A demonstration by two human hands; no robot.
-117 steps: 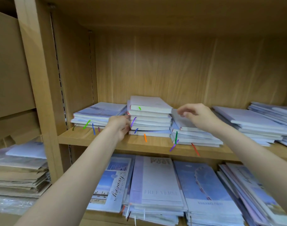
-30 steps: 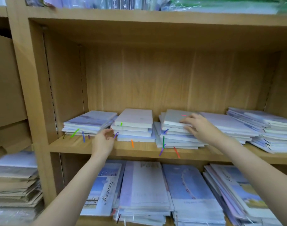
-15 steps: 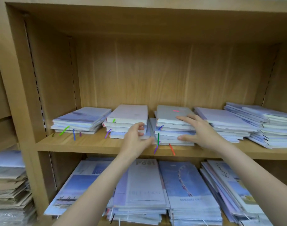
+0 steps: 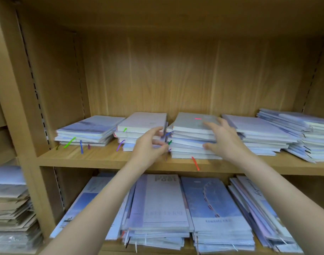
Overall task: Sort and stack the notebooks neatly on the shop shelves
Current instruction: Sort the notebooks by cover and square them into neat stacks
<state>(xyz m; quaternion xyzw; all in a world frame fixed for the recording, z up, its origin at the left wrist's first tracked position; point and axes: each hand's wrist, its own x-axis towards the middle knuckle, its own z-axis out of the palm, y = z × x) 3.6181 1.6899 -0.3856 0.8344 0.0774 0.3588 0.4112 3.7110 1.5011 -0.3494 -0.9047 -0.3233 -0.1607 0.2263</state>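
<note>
Five low stacks of pale blue and white notebooks lie along the wooden shelf (image 4: 95, 159). The middle stack (image 4: 188, 140) has a grey top cover and coloured ribbon markers hanging over its front. My right hand (image 4: 225, 140) rests on its right front corner, fingers spread over the top cover and thumb against the front page edges. My left hand (image 4: 150, 146) is at the gap between this stack and the second stack (image 4: 139, 124), its loosely curved fingertips touching the middle stack's left side. Neither hand grips a notebook.
A leftmost stack (image 4: 87, 129), a fourth stack (image 4: 257, 131) and a fanned-out far-right stack (image 4: 308, 133) share the shelf. Larger notebooks (image 4: 163, 199) fill the shelf below. Brown paper packs (image 4: 8, 203) sit in the left bay. High headroom above the stacks.
My left hand left the second stack and moved right to the middle stack's left side. My right hand slid from the top cover to the stack's right front corner. The view came closer.
</note>
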